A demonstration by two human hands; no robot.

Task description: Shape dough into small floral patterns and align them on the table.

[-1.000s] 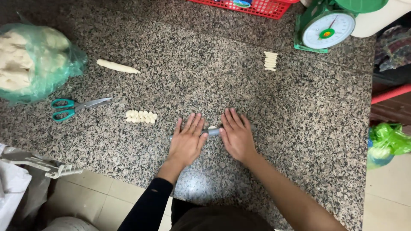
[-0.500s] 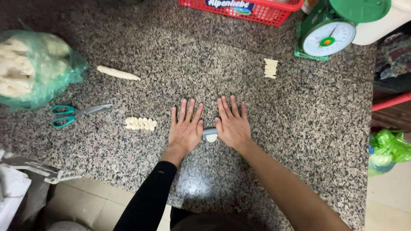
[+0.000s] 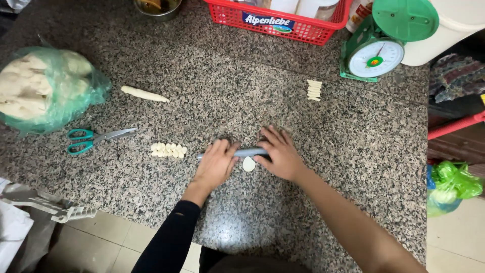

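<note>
Both the left hand and the right hand lie with released, flat fingers on the grey rolling pin, pressing it over the small dough disc on the tabletop to flatten it.

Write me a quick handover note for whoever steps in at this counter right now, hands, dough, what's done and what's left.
Left hand and right hand: palms on the grey rolling pin, which lies over a small dough disc.
Done: stack of flattened discs near the scale.
Left: row of cut dough pieces, dough log, bagged dough. Scissors lie left.
</note>
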